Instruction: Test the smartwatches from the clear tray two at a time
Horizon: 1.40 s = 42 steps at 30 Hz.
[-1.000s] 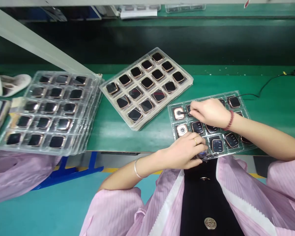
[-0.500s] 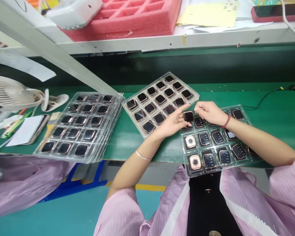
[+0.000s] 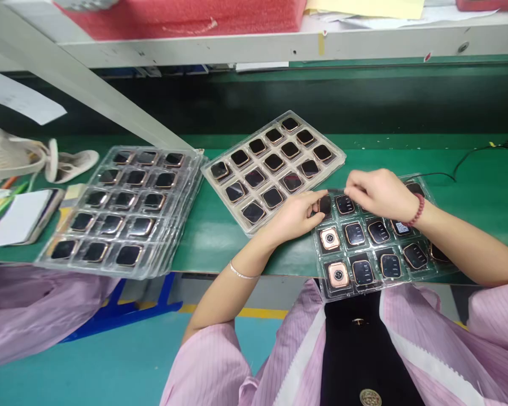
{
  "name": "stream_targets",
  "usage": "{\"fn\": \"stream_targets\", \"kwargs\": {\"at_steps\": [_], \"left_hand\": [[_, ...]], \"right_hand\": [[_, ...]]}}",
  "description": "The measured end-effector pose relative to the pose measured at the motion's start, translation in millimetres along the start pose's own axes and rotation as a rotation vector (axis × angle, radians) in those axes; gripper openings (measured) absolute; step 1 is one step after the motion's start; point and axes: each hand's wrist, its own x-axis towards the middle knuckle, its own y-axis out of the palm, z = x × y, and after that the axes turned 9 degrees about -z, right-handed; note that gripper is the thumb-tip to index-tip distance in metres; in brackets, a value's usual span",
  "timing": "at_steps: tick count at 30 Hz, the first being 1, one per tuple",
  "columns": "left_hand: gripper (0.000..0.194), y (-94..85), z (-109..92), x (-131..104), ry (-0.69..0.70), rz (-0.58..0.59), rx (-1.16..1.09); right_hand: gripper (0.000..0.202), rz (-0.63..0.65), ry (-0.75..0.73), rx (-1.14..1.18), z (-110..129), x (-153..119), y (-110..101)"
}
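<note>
A clear tray [image 3: 347, 292] of watch units lies at the table's front edge, most with dark screens up and two with rose-gold backs up. At its far left corner my left hand [image 3: 298, 214] has thumb and fingers round a dark watch unit [image 3: 324, 206], which sits in or just over the corner pocket. My right hand [image 3: 376, 192] is curled over the tray's far row, beside another dark unit [image 3: 345, 204]; its fingertips point down and what they hold, if anything, is hidden. Behind my left hand a second tray [image 3: 250, 230] holds rows of dark-screened units.
Stacked clear trays [image 3: 152, 269] with watch units stand at the left. Farther left are a fan [image 3: 8, 152], white sandal-like objects [image 3: 74, 164] and a notebook [image 3: 19, 217]. A slanted white post [image 3: 110, 96] and a shelf [image 3: 258, 49] rise behind. A black cable [image 3: 469, 158] lies at right.
My left hand has brought the dark unit down to the tray's corner and closed its fingers more. My right hand has shifted slightly right. The camera view has tilted down.
</note>
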Motion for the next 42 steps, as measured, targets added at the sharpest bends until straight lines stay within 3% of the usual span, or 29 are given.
{"fn": "stream_targets", "kwargs": {"at_steps": [4,7,10,14,19,25,30,32,37,39,42], "left_hand": [[0.046,-2.6,-8,-4,0.017,0.038,0.241],[0.040,-2.0,-8,-6,0.026,-0.084,0.146],[0.045,-0.4,-4,-6,0.023,-0.077,-0.205],[0.062,2.3,0,-6,-0.134,0.192,-0.720],[0.080,4.8,-1,-8,-0.233,0.270,-0.900],[0.063,2.9,-1,-8,-0.212,0.280,-0.816],[0.050,-3.8,-5,-18,0.115,0.137,-0.371],[0.045,-4.8,-9,-26,0.211,0.142,-0.155],[0.036,-3.8,-17,-44,0.226,0.107,0.080],[0.036,-3.7,-19,-50,0.206,0.028,0.021],[0.046,-1.5,-21,-60,0.211,0.016,-0.200]], "right_hand": [[0.026,0.374,-0.220,-0.092,29,-25,-1],[0.025,0.467,-0.219,-0.034,37,-30,4],[0.027,0.346,-0.142,0.280,26,-22,6],[0.029,0.040,0.053,0.450,4,-13,10],[0.027,0.027,0.108,0.365,-5,-14,18],[0.024,0.138,0.031,0.051,4,-14,24],[0.030,0.086,0.071,-0.204,13,-24,1],[0.031,0.121,0.040,-0.186,26,-39,-9],[0.016,0.524,-0.256,-0.061,67,-83,-9],[0.015,0.561,-0.259,-0.008,72,-87,-6],[0.024,0.467,-0.172,0.255,61,-76,-5]]}}
